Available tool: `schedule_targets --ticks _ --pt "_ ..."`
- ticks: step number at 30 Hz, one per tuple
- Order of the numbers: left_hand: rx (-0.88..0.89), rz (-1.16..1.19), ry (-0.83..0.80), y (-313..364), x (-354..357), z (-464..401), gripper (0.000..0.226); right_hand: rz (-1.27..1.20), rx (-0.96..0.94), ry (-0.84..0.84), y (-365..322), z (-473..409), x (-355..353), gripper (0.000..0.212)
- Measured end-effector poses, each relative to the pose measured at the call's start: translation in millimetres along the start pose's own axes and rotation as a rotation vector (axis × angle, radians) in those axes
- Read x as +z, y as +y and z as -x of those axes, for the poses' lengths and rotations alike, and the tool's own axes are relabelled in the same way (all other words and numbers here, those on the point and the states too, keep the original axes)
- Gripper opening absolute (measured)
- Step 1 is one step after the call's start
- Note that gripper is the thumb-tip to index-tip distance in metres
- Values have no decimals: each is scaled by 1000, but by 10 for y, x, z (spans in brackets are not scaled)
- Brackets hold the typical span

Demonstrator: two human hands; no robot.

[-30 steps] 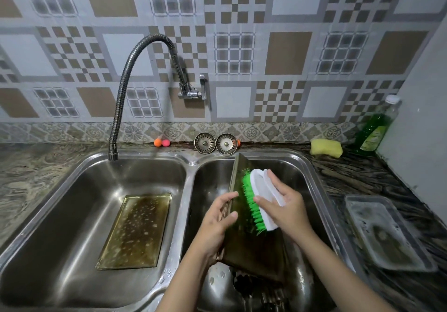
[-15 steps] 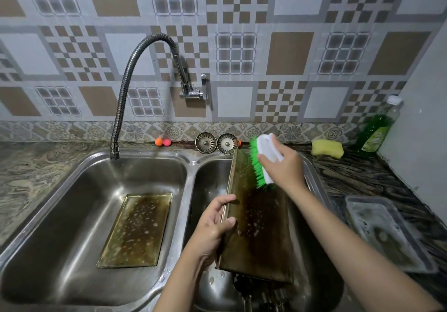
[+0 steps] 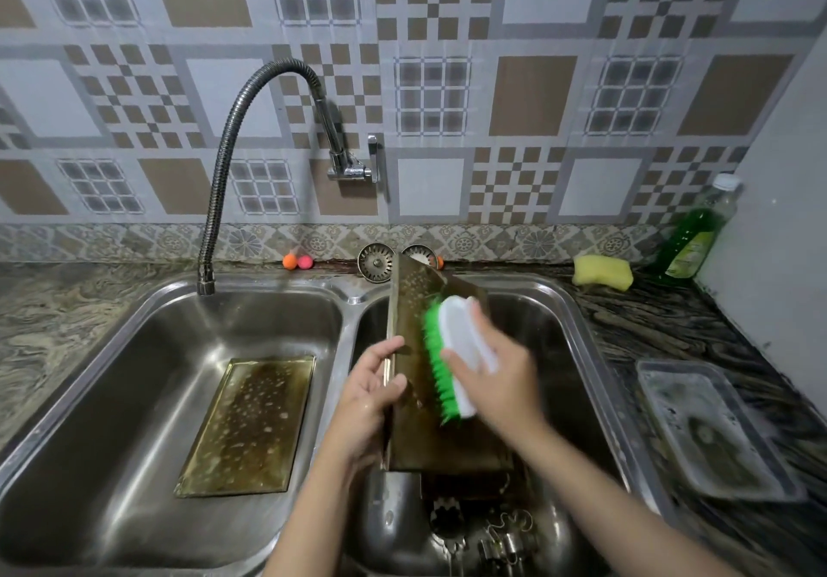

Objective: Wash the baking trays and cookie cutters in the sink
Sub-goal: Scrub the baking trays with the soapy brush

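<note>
A dark, greasy baking tray (image 3: 414, 437) stands tilted on its lower end in the right sink basin (image 3: 564, 330). My left hand (image 3: 369, 390) grips its left edge. My right hand (image 3: 501, 375) holds a white scrub brush (image 3: 456, 352) with green bristles pressed against the tray's face. A second tray (image 3: 248, 424), speckled with suds, lies flat in the left basin (image 3: 134, 375). Metal cookie cutters (image 3: 496, 536) lie at the bottom of the right basin, partly hidden by my arms.
A flexible tap (image 3: 232, 137) arches over the left basin. Two sink strainers (image 3: 376, 261), a yellow sponge (image 3: 602, 270) and a green soap bottle (image 3: 693, 236) stand along the back wall. A soapy clear container (image 3: 711, 424) sits on the counter at right.
My right hand has drawn the brush back down the tray from its top edge to the middle. The tray stands a little higher and steeper.
</note>
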State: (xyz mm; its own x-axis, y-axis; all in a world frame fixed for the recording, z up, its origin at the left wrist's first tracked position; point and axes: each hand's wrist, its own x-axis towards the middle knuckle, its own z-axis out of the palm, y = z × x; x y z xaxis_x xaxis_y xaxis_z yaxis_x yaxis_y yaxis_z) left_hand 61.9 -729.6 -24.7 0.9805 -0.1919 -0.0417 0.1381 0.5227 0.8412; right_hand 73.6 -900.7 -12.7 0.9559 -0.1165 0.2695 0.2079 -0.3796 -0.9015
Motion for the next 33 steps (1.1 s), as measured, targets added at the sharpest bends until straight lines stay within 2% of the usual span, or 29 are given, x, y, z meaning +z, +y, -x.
schedule_targets --ticks 2,4,6,8,11,14,16,18,20,23,25,27,30,33 --pt "43 37 30 88 -30 -59 56 -41 -85 -72 9 518 132 70" --pt "79 69 51 185 -74 -93 52 -27 -101 -52 143 707 119 69" --pt "94 111 55 239 -131 -96 57 -9 -7 28 341 486 26 70" --pt "83 148 50 244 -163 -97 77 13 92 103 420 124 -87 71" --pt "71 205 82 179 -111 -121 86 -2 155 95 215 -63 -45 70" --pt "70 197 102 108 -36 -160 60 -83 45 -38 -58 281 256 70" --pt "69 175 101 93 -15 -159 61 -87 -26 -99 -188 353 342 70" --pt "78 82 56 79 10 -116 62 -51 -48 -30 -261 16 287 69" --pt "84 -33 7 14 62 -39 47 26 -31 77 -385 -445 152 68" --pt "84 -67 -38 -41 147 12 45 114 33 107 -531 -834 85 68" --pt "105 -43 11 6 130 -45 63 149 1 45 -546 -677 183 72" --pt "112 43 92 94 43 -106 84 59 -49 -57 -508 -222 312 74" --pt "131 152 179 178 -118 -129 89 -37 -36 -191 -451 375 388 74" --pt "105 180 110 159 -61 -78 100 -19 -50 -130 -437 94 364 72"
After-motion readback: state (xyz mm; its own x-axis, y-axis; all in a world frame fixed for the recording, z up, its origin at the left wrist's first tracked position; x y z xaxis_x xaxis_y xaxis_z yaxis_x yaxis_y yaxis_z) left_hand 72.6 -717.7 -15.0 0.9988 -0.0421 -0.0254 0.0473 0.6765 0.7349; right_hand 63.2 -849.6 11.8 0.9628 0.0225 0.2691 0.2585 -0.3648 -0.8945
